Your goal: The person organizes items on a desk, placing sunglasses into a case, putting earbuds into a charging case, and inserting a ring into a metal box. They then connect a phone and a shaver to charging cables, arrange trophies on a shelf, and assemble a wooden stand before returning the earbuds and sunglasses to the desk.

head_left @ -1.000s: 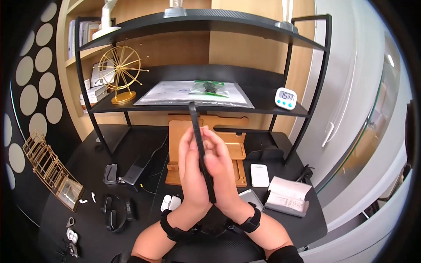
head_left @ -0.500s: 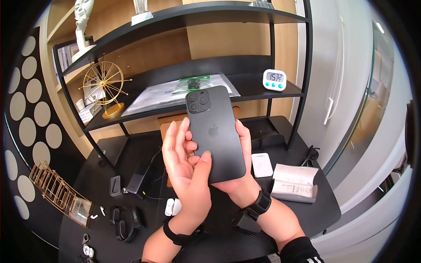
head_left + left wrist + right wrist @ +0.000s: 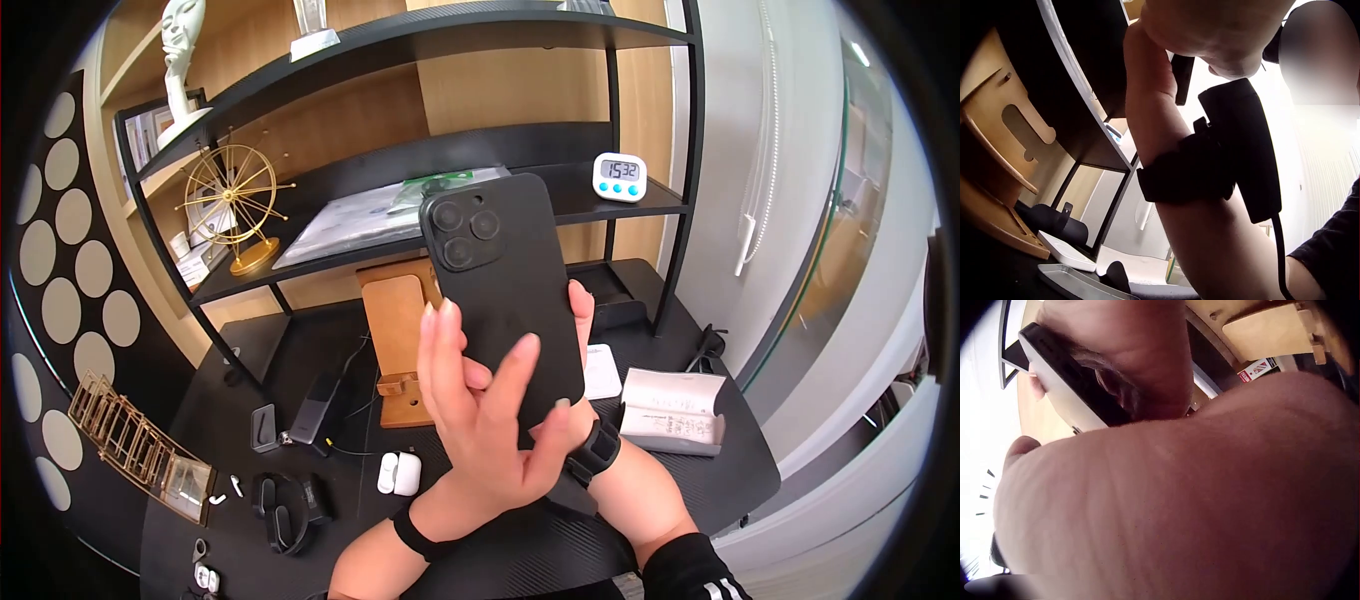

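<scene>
Nearest, the two forearms reach in below the black phone (image 3: 510, 290), each with a dark strap at the wrist. The left hand (image 3: 490, 430) is in front of the phone's lower back, its fingers spread apart; whether they touch the phone I cannot tell. The right hand (image 3: 572, 422) holds the phone from behind, with a digit along its right edge, and its palm is mostly hidden. The phone is raised above the desk (image 3: 350, 500) and tilted slightly, its three-lens camera block at the upper left. On the desk, below and to the left of the phone, lies a white earbud case (image 3: 400, 473); farther left are a black looped device (image 3: 285, 513) and two loose white earbuds (image 3: 227, 492). A wooden stand (image 3: 397, 325) rises just left of the phone, beyond the left hand. To the phone's right, partly hidden by the right hand, is a white flat pad (image 3: 602, 373), then an open box (image 3: 670, 428) with a lined interior and sunglasses (image 3: 711, 345). Farther back, the middle shelf (image 3: 585, 200) holds a white timer (image 3: 620, 177) right of the phone, a clear plastic packet (image 3: 355, 222) left of it, and a gold wheel ornament (image 3: 230, 195) farther left. On the upper shelf (image 3: 440, 35), well left of the phone, stands a white sculpture (image 3: 180, 65).
</scene>
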Motion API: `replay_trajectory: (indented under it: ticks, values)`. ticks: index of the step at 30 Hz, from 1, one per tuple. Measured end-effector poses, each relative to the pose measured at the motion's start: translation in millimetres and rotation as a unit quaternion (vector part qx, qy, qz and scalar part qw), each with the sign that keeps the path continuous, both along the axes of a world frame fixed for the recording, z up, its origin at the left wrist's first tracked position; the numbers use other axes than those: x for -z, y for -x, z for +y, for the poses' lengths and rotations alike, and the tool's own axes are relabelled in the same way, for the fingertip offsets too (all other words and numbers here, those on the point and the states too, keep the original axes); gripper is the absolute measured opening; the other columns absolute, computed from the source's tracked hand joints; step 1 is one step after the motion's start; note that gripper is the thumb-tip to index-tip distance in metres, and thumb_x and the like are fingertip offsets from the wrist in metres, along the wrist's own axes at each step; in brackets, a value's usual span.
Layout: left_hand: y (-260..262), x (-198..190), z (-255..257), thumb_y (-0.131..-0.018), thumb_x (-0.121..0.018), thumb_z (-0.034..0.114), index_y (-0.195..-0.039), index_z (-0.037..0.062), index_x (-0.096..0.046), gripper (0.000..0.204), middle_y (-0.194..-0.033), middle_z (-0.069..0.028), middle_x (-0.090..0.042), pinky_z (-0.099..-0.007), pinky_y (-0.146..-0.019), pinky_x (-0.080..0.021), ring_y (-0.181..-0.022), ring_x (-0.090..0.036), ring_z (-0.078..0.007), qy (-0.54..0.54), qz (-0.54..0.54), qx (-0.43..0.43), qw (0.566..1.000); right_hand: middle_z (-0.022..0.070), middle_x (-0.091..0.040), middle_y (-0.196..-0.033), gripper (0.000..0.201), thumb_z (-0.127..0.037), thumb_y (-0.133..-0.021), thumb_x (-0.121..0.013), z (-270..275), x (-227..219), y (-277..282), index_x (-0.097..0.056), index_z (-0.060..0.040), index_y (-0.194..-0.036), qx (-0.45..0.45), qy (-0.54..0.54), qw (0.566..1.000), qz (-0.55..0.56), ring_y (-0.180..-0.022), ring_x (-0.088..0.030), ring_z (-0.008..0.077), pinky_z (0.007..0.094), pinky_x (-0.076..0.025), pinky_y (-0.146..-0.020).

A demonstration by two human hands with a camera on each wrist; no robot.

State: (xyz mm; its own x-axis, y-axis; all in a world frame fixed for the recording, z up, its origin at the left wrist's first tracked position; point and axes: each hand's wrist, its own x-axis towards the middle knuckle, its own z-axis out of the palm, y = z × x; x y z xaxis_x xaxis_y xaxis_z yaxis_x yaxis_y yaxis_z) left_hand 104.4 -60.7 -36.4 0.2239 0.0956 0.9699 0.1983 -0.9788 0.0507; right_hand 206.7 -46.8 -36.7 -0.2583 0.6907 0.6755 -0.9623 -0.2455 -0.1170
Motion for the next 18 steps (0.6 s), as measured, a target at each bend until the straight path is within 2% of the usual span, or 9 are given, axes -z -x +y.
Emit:
replay_trajectory:
  ticks: [2,3,5,6,9,11,13,15,18]
  values:
    - [-2.0,-1.0,-4.6,-0.077,-0.057,0.016,-0.126,-0.0029,-0.041,0.055,-0.144,-0.0323,-0.011,-0.0470,-0.108,-0.014,-0.134,-0.017,-0.0434,-0.027,0.025,-0.022,0.999,0.0167,-0.055,-0.092,0.087,-0.075,-0.075,-0.035,-13.2,-11.6,-0.6,-0.047,0.0008,-0.117,0.050,0.024,0.995,-0.085,-0.075,-0.055,0.0278,0.0345,-0.048,-0.064]
    - [-2.7,-1.2,-4.0,-0.077,-0.058,0.017,-0.127,-0.0021,-0.042,0.055,-0.144,-0.0328,-0.009,-0.0476,-0.108,-0.015,-0.134,-0.015,-0.0442,-0.028,0.028,-0.026,0.999,0.0167,-0.055,-0.092,0.087,-0.075,-0.075,-0.035,-11.7,-12.0,-1.9,-0.047,0.0008,-0.117,0.051,0.026,0.995,-0.086,-0.075,-0.055,0.0278,0.0345,-0.048,-0.064]
    - [-2.0,-4.1,-3.0,-0.078,-0.059,0.020,-0.127,-0.0009,-0.045,0.055,-0.143,-0.0333,-0.013,-0.0489,-0.105,-0.019,-0.130,-0.022,-0.0454,0.015,0.007,-0.007,1.000,0.0222,-0.053,-0.117,0.064,-0.052,-0.084,-0.044,-8.0,-14.7,-2.1,-0.048,0.0005,-0.120,0.037,-0.037,0.998,-0.047,-0.099,-0.057,0.0345,0.0406,-0.049,-0.085]
    - [-0.9,-6.3,-1.3,-0.080,-0.060,0.024,-0.127,0.0003,-0.047,0.054,-0.141,-0.0339,-0.016,-0.0502,-0.103,-0.024,-0.126,-0.028,-0.0467,0.055,-0.014,0.011,0.998,0.0199,-0.056,-0.114,0.061,-0.051,-0.084,-0.045,-13.1,-17.7,0.4,-0.049,-0.0009,-0.118,0.081,0.063,0.993,-0.059,-0.098,-0.059,0.0307,0.0376,-0.050,-0.082]
    - [7.8,-11.0,12.3,-0.088,-0.054,0.027,-0.138,-0.0032,-0.027,0.065,-0.143,-0.0320,-0.015,-0.0453,-0.105,-0.023,-0.130,-0.026,-0.0423,0.183,0.027,0.121,0.975,0.0054,-0.060,-0.090,0.048,-0.044,-0.087,-0.051,-25.0,-35.3,11.7,-0.053,-0.0057,-0.116,0.403,0.141,0.868,-0.251,-0.079,-0.058,0.0137,0.0300,-0.048,-0.073]
    - [7.9,-7.0,13.2,-0.093,-0.049,0.027,-0.139,-0.0050,-0.025,0.060,-0.142,-0.0244,-0.026,-0.0375,-0.105,-0.026,-0.130,-0.031,-0.0312,0.309,0.028,0.262,0.914,0.0039,-0.056,-0.087,0.062,-0.023,-0.086,-0.063,-25.2,-36.7,22.7,-0.030,-0.0051,-0.135,0.492,0.154,0.821,-0.244,-0.078,-0.054,0.0087,0.0240,-0.045,-0.070]
    - [6.5,-8.4,13.6,-0.095,-0.045,0.031,-0.139,-0.0038,-0.024,0.060,-0.138,-0.0185,-0.033,-0.0337,-0.103,-0.029,-0.126,-0.035,-0.0251,0.339,0.024,0.267,0.902,0.0050,-0.054,-0.090,0.092,-0.009,-0.082,-0.069,-28.2,-37.0,25.1,0.000,-0.0076,-0.143,0.479,0.205,0.824,-0.222,-0.083,-0.053,0.0093,0.0233,-0.045,-0.071]
    - [4.6,-11.8,12.4,-0.098,-0.041,0.034,-0.139,-0.0030,-0.027,0.057,-0.130,-0.0118,-0.046,-0.0289,-0.099,-0.034,-0.118,-0.044,-0.0161,0.380,-0.003,0.263,0.887,0.0053,-0.054,-0.092,0.092,-0.010,-0.082,-0.069,-22.5,-33.5,28.8,0.000,-0.0071,-0.143,0.504,0.207,0.809,-0.220,-0.084,-0.053,0.0094,0.0239,-0.045,-0.072]
    - [7.2,-12.6,25.4,-0.099,-0.038,0.031,-0.131,-0.0045,-0.040,0.047,-0.123,-0.0110,-0.052,-0.0286,-0.097,-0.036,-0.112,-0.048,-0.0155,0.393,-0.025,0.265,0.880,0.0069,-0.051,-0.101,0.092,-0.006,-0.082,-0.067,-15.1,-27.5,26.1,0.002,-0.0062,-0.143,0.535,0.197,0.788,-0.234,-0.089,-0.053,0.0112,0.0269,-0.046,-0.079]
